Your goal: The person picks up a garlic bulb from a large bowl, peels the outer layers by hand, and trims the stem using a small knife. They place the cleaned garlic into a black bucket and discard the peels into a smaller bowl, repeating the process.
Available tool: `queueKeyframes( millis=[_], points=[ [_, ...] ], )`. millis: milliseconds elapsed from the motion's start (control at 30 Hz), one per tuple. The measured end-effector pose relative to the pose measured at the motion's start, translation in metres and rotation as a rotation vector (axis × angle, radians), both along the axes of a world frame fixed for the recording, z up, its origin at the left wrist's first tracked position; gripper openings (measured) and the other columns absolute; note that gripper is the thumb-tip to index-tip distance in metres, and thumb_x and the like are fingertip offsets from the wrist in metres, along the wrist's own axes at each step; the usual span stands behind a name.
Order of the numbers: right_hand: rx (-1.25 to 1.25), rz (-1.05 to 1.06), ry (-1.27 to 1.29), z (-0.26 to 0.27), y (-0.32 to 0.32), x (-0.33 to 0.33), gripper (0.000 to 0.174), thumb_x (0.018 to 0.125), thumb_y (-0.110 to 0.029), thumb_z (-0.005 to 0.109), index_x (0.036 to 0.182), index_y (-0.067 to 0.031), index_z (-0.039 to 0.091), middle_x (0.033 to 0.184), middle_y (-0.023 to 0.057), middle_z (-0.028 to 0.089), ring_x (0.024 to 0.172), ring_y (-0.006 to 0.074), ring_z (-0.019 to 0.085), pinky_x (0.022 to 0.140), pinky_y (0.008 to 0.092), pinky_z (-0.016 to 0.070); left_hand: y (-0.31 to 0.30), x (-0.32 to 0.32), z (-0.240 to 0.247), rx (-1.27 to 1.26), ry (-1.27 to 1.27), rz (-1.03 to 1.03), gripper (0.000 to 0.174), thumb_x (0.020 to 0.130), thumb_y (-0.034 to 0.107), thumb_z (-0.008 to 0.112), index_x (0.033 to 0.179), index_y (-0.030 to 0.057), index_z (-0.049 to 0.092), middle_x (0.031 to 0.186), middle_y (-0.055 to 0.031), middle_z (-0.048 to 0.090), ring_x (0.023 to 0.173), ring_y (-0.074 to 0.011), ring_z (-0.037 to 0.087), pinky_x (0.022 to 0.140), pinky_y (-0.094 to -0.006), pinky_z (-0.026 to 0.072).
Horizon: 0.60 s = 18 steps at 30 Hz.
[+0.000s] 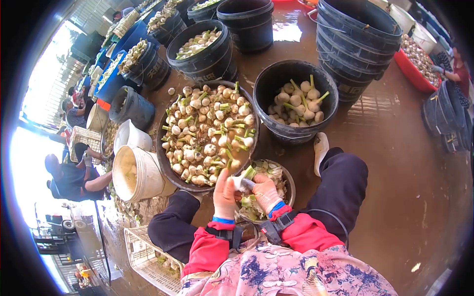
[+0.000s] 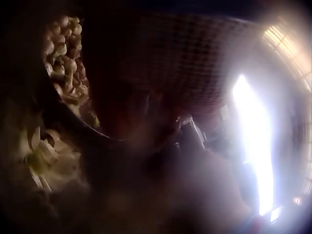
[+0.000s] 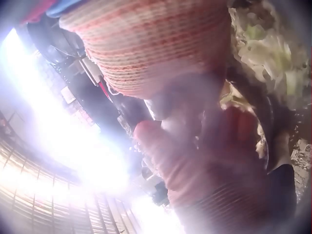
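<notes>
In the head view the gloved left hand [image 1: 225,198] grips a white garlic bulb [image 1: 239,183] whose green stem points up and right. The gloved right hand [image 1: 266,191] meets it from the right, its fingers curled round a small grey tool [image 1: 248,184] against the bulb. Below them lies a bowl [image 1: 290,190] of pale peelings. A wide tub [image 1: 163,148] of garlic in brownish water stands just beyond the left hand. Both wrist views are blurred; in the right one, the two gloves [image 3: 156,48] nearly touch, with the bulb mostly hidden between them.
A black bucket [image 1: 296,132] holding trimmed garlic stands past the bowl, with stacked black buckets [image 1: 353,54] behind it. White buckets [image 1: 143,172] are at the left, above a cream crate [image 1: 143,254]. Knees flank the hands. Other people sit at the far left and right.
</notes>
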State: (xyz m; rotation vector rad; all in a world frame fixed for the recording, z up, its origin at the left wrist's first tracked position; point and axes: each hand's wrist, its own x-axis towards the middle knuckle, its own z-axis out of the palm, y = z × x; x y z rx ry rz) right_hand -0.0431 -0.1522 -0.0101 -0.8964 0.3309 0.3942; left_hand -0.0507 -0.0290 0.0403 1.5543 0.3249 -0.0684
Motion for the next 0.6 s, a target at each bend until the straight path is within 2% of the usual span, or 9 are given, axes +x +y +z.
queueKeyframes(
  millis=[67, 200, 267, 333, 400, 433, 467, 533, 600],
  points=[
    [-0.203, 0.017, -0.112, -0.003, 0.004, -0.002, 0.035, 0.076, 0.011, 0.045, 0.104, 0.0007, 0.062, 0.093, 0.0044, 0.065, 0.084, 0.0114, 0.058, 0.074, 0.0241, 0.0465, 0.012, 0.014, 0.003, -0.27, 0.284, 0.067, 0.052, 0.09, 0.042, 0.054, 0.125, 0.0051, 0.05, 0.074, -0.0026, 0.059, 0.051, -0.0088, 0.051, 0.045, -0.0181, 0.0413],
    [-0.24, 0.079, -0.141, 0.016, -0.009, -0.004, 0.028, 0.078, 0.005, 0.049, 0.102, -0.0007, 0.063, 0.09, 0.0032, 0.064, 0.083, 0.0109, 0.058, 0.071, 0.0241, 0.0473, 0.028, 0.035, -0.01, -0.059, 0.477, -0.029, 0.047, 0.091, 0.044, 0.051, 0.114, 0.0026, 0.056, 0.087, -0.0077, 0.063, 0.056, -0.0104, 0.052, 0.051, -0.0217, 0.0454],
    [-0.056, 0.031, -0.014, 0.03, -0.01, 0.001, 0.026, 0.078, 0.002, 0.051, 0.101, -0.0004, 0.063, 0.087, 0.0025, 0.064, 0.078, 0.0103, 0.057, 0.066, 0.0241, 0.0466, 0.032, 0.038, -0.028, 0.687, -0.453, -0.055, 0.047, 0.085, 0.041, 0.06, 0.109, 0.0016, 0.059, 0.078, -0.0101, 0.059, 0.069, -0.0196, 0.057, 0.063, -0.0313, 0.0465],
    [0.135, -0.016, 0.12, 0.029, -0.01, 0.004, 0.025, 0.077, -0.001, 0.054, 0.1, -0.0001, 0.064, 0.085, 0.0018, 0.063, 0.074, 0.0096, 0.056, 0.062, 0.0242, 0.046, 0.018, 0.024, 0.012, 0.705, -0.379, -0.092, 0.044, 0.079, 0.037, 0.067, 0.103, 0.0006, 0.061, 0.08, -0.0126, 0.058, 0.076, -0.024, 0.056, 0.071, -0.0354, 0.0446],
    [-0.148, 0.287, 0.016, 0.021, -0.01, 0.004, 0.026, 0.076, -0.002, 0.057, 0.101, -0.0023, 0.064, 0.084, 0.0009, 0.063, 0.07, 0.0096, 0.057, 0.056, 0.0242, 0.0454, 0.016, 0.016, 0.03, 1.07, -0.516, -0.343, 0.036, 0.073, 0.032, 0.073, 0.091, 0.0018, 0.066, 0.076, -0.0105, 0.058, 0.072, -0.0228, 0.055, 0.068, -0.0337, 0.0446],
    [-0.128, 0.324, 0.0, 0.023, -0.007, 0.001, 0.028, 0.076, -0.003, 0.06, 0.103, -0.005, 0.065, 0.082, 0.0002, 0.063, 0.066, 0.0089, 0.056, 0.052, 0.0243, 0.0443, 0.022, 0.019, 0.032, 0.839, -0.269, -0.417, 0.026, 0.071, 0.026, 0.075, 0.079, 0.0024, 0.067, 0.072, -0.0076, 0.057, 0.071, -0.0198, 0.055, 0.065, -0.0306, 0.0434],
    [-0.129, 0.33, -0.001, 0.024, -0.005, 0.001, 0.028, 0.076, -0.003, 0.06, 0.103, -0.005, 0.065, 0.082, 0.0002, 0.063, 0.066, 0.0089, 0.056, 0.052, 0.0243, 0.0443, 0.027, 0.018, 0.029, 0.838, -0.266, -0.41, 0.026, 0.071, 0.026, 0.075, 0.079, 0.0024, 0.067, 0.072, -0.0076, 0.057, 0.071, -0.0198, 0.055, 0.065, -0.0306, 0.0434],
    [0.016, 0.246, 0.048, 0.022, -0.003, 0.0, 0.024, 0.079, -0.004, 0.06, 0.103, -0.0034, 0.065, 0.086, 0.0018, 0.064, 0.074, 0.0096, 0.059, 0.065, 0.0228, 0.0476, 0.034, 0.016, 0.018, 0.454, -0.158, -0.274, 0.02, 0.073, 0.022, 0.074, 0.075, 0.0023, 0.067, 0.07, -0.0037, 0.057, 0.069, -0.0154, 0.054, 0.062, -0.0268, 0.0416],
    [-0.083, 0.258, 0.082, 0.011, -0.011, 0.003, 0.023, 0.079, -0.003, 0.058, 0.101, -0.0023, 0.065, 0.088, 0.0021, 0.065, 0.074, 0.0098, 0.058, 0.064, 0.0233, 0.0472, 0.039, 0.014, 0.021, 0.009, 0.098, -0.023, 0.021, 0.083, 0.023, 0.066, 0.079, 0.0021, 0.065, 0.072, -0.0017, 0.058, 0.061, -0.0116, 0.054, 0.056, -0.0227, 0.0422]
  ],
)
